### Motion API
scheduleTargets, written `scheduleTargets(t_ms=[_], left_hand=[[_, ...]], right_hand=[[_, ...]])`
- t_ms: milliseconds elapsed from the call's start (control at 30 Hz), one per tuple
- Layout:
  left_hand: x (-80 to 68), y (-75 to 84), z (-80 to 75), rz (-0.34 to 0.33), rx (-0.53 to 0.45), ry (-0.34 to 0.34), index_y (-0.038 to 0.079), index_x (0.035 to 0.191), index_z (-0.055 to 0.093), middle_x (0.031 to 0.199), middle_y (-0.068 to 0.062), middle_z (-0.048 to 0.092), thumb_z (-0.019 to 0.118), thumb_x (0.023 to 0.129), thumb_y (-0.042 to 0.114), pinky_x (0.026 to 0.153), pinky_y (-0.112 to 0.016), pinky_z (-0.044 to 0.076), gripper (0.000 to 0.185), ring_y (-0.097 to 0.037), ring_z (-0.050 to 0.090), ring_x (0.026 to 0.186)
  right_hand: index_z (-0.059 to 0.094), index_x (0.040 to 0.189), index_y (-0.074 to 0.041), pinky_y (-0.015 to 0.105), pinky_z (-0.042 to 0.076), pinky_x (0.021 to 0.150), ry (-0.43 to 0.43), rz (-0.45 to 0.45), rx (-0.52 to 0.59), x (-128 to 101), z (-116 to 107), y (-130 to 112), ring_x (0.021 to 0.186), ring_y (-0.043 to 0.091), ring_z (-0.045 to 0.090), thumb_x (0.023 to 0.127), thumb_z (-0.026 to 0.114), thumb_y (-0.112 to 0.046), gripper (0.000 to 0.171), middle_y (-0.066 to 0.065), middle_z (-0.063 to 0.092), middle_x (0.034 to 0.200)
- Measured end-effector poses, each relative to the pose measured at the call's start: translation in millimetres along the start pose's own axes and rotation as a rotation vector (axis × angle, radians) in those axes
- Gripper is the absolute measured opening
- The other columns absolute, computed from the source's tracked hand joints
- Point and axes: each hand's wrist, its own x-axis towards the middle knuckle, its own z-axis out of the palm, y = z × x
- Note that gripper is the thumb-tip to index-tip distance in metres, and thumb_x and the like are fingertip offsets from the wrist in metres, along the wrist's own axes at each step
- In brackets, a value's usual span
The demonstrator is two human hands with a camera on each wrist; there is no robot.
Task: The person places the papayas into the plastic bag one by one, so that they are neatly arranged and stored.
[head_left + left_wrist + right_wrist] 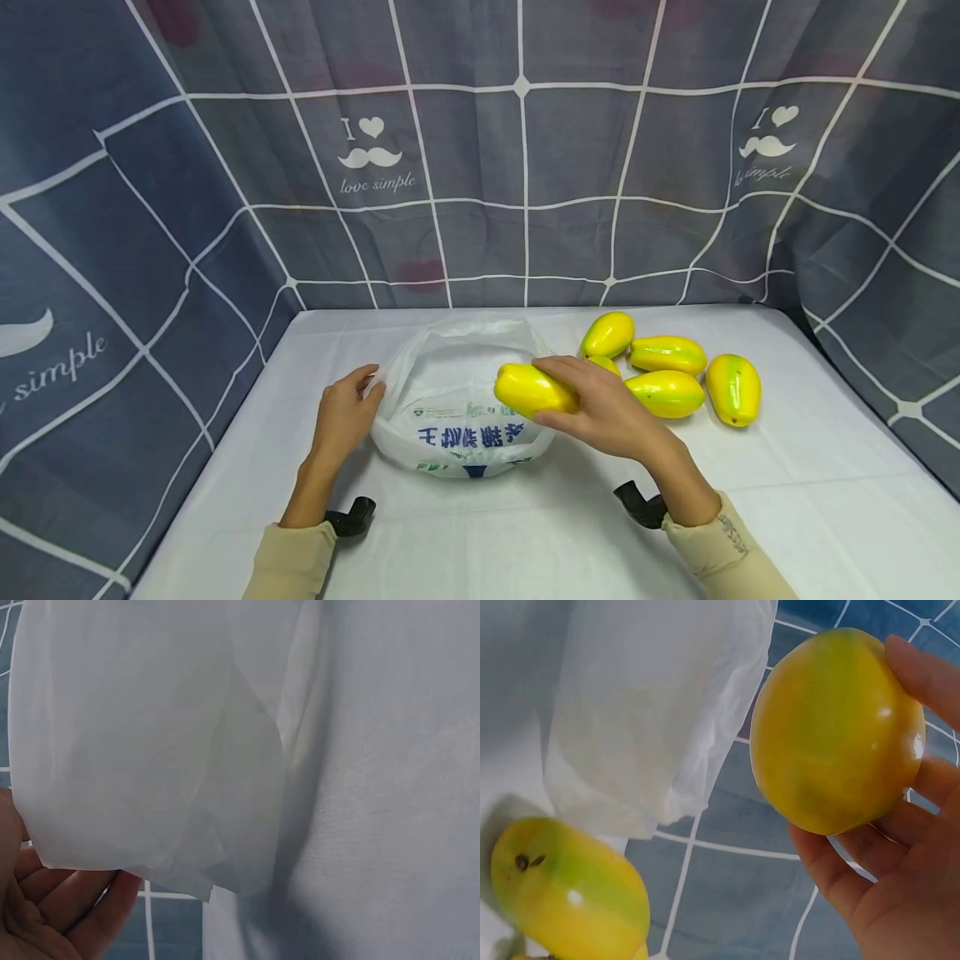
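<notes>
Glossy yellow-green oval fruit [529, 390], gripped in the right hand [609, 407] near the right rim of the white, printed plastic bag [405, 446]. Pinching the bag's left rim with the left hand [345, 418].

Beige sleeves [288, 562] — right cuff [705, 537] (lettered)

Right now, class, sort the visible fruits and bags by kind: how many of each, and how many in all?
White plastic bag: 1
Yellow fruits: 6 (1 in the right hand, 5 lying beyond it, one of these partly hidden)
Total: 7
</notes>
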Motion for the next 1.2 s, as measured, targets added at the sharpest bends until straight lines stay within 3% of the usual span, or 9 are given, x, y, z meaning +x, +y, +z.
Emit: scheduleTargets(t_ms=[500, 733, 933, 1200], left_hand=[[1.2, -2.8, 0.8, -0.054, -0.048, 0.010, -0.002, 0.127, 0.064, 0.120, -0.023, 0.065, 0.062, 0.097, 0.013, 0.092, -0.050, 0.048, 0.034, -0.037, 0.061, 0.108], [2.4, -2.9, 1.2, -0.052, -0.058, 0.020, -0.002, 0.125, 0.065, 0.116, -0.022, 0.066, 0.063, 0.095, 0.013, 0.089, -0.049, 0.050, 0.033, -0.035, 0.063, 0.104], [1.8, -3.9, 1.1, -0.054, -0.052, 0.014, -0.002, 0.125, 0.065, 0.117, -0.022, 0.066, 0.063, 0.095, 0.013, 0.090, -0.049, 0.049, 0.033, -0.036, 0.062, 0.105], [3.7, -4.5, 1.5, -0.054, -0.054, 0.004, -0.001, 0.126, 0.065, 0.118, -0.022, 0.066, 0.063, 0.096, 0.013, 0.091, -0.049, 0.049, 0.033, -0.036, 0.062, 0.106]], right_hand=[[0.054, 0.141, -0.006, 0.044, 0.043, 0.101, -0.063, -0.045, 0.006, 48.7, 16.4, -11.5, 0.125, 0.025, 0.051, 0.087, 0.076, -0.034, 0.064, 0.008, 0.056, 0.138], [0.055, 0.140, -0.007, 0.044, 0.044, 0.099, -0.117, -0.065, -0.017, 73.4, 33.3, -4.5, 0.121, 0.027, 0.053, 0.087, 0.076, -0.032, 0.062, 0.011, 0.057, 0.136], [0.055, 0.140, -0.007, 0.044, 0.044, 0.093, -0.165, -0.041, -0.076, 93.2, 41.6, -0.7, 0.111, 0.026, 0.056, 0.088, 0.075, -0.032, 0.061, 0.011, 0.061, 0.130], [0.053, 0.141, -0.007, 0.042, 0.045, 0.093, -0.223, -0.014, -0.120, 111.3, 50.1, -11.8, 0.113, 0.025, 0.056, 0.089, 0.073, -0.033, 0.062, 0.011, 0.059, 0.132]])
